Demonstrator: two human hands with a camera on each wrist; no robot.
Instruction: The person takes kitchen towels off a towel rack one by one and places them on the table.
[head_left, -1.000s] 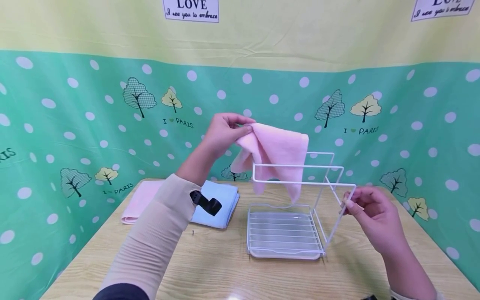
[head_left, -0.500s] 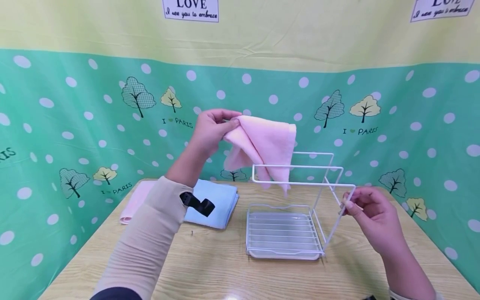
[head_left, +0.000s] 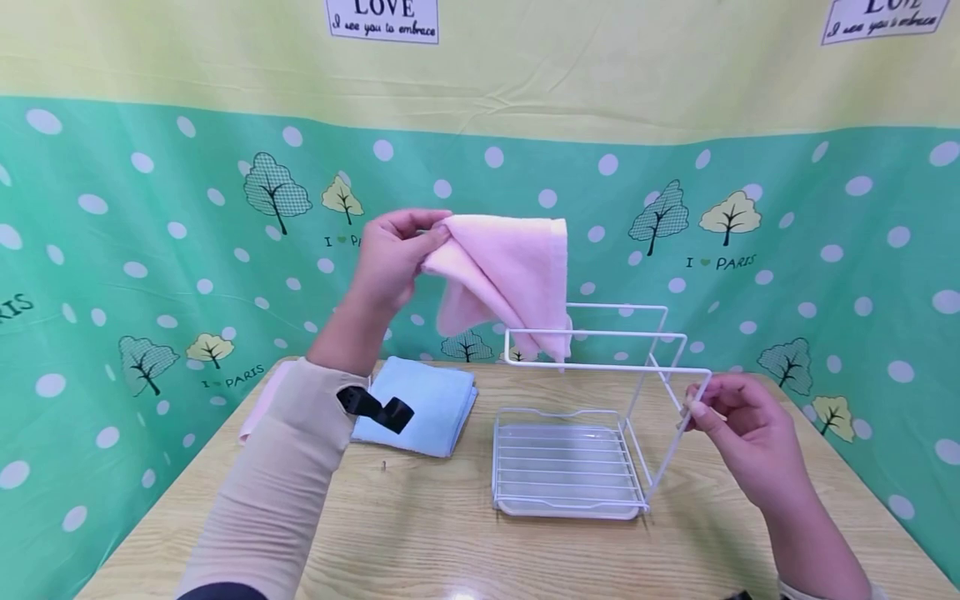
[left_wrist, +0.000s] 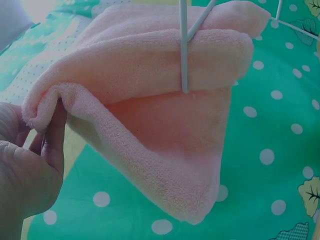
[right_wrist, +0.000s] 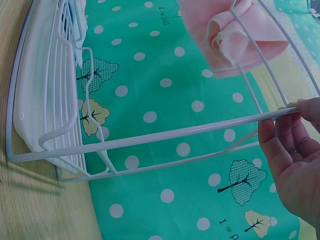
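Observation:
My left hand (head_left: 390,258) pinches one corner of a pink towel (head_left: 517,258), lifted in folds above and behind the top bars of a white wire rack (head_left: 615,367). In the left wrist view, the terry towel (left_wrist: 140,65) droops from between thumb and fingers, with a rack bar (left_wrist: 184,50) crossing in front of it. With thumb and fingers, my right hand (head_left: 750,433) grips the rack's slanted side bar near its upper front corner. The right wrist view shows those fingers (right_wrist: 285,135) wrapped at the bar (right_wrist: 195,131). The rack stands upright on the table.
A folded light blue towel (head_left: 420,404) lies on the wooden table (head_left: 420,533) left of the rack. Beside it, another pink towel (head_left: 264,404) is mostly hidden by my left sleeve. A pale tray (head_left: 566,458) sits under the rack's lower wires. A patterned curtain hangs behind.
My left hand has drawn the pink towel leftward and upward, so its free end has moved left along the rack's top bars. My right hand and the rack have stayed put.

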